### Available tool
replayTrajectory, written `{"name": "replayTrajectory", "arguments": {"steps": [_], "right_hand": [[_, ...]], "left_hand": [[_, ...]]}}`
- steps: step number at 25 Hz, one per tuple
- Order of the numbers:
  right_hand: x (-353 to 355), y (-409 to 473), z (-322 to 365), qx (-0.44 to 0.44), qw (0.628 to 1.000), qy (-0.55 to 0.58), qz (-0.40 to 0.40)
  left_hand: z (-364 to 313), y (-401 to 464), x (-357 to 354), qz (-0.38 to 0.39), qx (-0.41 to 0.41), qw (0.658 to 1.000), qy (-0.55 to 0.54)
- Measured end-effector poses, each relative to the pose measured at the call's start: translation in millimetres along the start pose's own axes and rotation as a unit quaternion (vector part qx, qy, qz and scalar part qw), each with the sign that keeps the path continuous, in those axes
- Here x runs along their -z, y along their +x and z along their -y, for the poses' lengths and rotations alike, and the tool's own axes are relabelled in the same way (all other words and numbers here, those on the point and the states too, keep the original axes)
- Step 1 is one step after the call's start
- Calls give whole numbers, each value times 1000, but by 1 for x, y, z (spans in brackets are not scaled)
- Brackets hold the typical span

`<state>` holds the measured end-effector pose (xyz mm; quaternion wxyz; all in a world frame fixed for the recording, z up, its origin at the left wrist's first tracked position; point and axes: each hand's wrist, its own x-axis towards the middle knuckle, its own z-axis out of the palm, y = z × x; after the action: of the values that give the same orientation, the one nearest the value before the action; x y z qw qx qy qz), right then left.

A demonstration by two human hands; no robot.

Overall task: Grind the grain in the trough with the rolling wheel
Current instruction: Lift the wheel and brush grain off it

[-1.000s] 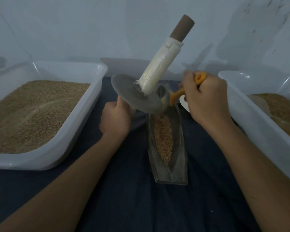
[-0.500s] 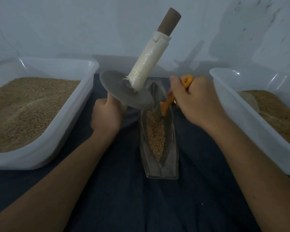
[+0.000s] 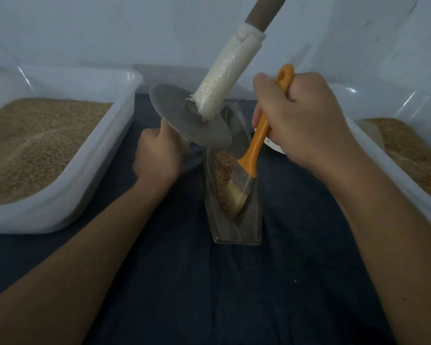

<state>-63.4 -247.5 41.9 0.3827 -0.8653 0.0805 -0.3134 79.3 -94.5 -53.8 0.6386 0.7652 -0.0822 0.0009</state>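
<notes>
A narrow metal trough [image 3: 234, 230] lies on the dark cloth in the middle, with brown grain [image 3: 223, 165] along its groove. My left hand [image 3: 157, 155] grips the lower handle of the rolling wheel [image 3: 184, 113], a grey metal disc held tilted above the trough's far end; its upper handle, wrapped in white, points up and right. My right hand [image 3: 301, 120] grips the orange handle of a brush [image 3: 244, 183]. The brush's pale bristles press into the grain near the trough's near end.
A white plastic tub [image 3: 105, 150] full of grain stands at the left. Another white tub [image 3: 373, 145] with grain stands at the right, with a white round thing [image 3: 271, 144] showing beside it behind my right hand. A pale wall runs behind.
My right hand has drawn the brush from the trough's far end toward me, down along the grain. The wheel stays lifted in my left hand, raised a little higher.
</notes>
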Motion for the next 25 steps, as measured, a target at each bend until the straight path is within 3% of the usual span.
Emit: {"name": "replayTrajectory", "arguments": {"steps": [9, 15, 21, 25], "right_hand": [[-7, 2, -7, 17, 997, -15, -79], [-13, -6, 0, 22, 998, -55, -22], [-2, -5, 2, 43, 994, -63, -77], [-6, -16, 6, 59, 996, -51, -45]], "left_hand": [[-4, -4, 1, 6, 17, 1000, -8], [-8, -7, -1, 8, 29, 999, -29], [-5, -5, 0, -7, 22, 1000, -11], [-3, -1, -1, -8, 18, 999, 45]]}}
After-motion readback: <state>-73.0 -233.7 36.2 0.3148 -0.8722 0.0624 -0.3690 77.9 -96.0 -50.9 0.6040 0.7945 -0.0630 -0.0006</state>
